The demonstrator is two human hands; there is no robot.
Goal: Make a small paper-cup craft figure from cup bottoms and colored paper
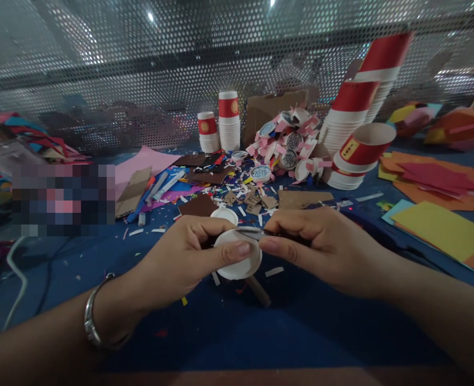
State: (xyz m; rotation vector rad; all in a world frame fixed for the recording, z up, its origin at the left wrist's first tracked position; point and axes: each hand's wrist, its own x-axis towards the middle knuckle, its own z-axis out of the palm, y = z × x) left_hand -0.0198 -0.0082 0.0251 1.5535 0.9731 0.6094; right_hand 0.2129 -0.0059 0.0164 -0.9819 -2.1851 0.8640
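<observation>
My left hand (197, 252) pinches a round white paper cup base (239, 268) with a shallow rim, thumb across its face. My right hand (317, 246) grips a thin metal blade (253, 234) with a dark part behind it, mostly hidden by the fingers; I cannot tell whether it is scissors or a knife. The blade lies against the upper rim of the cup base. Just behind, a second white disc (224, 216) rests on the table. Below the cup base a narrow brown strip (259, 292) shows.
Paper scraps litter the blue table (205, 332). Farther back stand a pile of decorated cup bases (289, 142), cup stacks (229, 120) and leaning red-and-white cups (352, 107). Markers (160, 185) lie left, coloured paper (446, 225) right. A perforated metal screen (160, 80) rises behind.
</observation>
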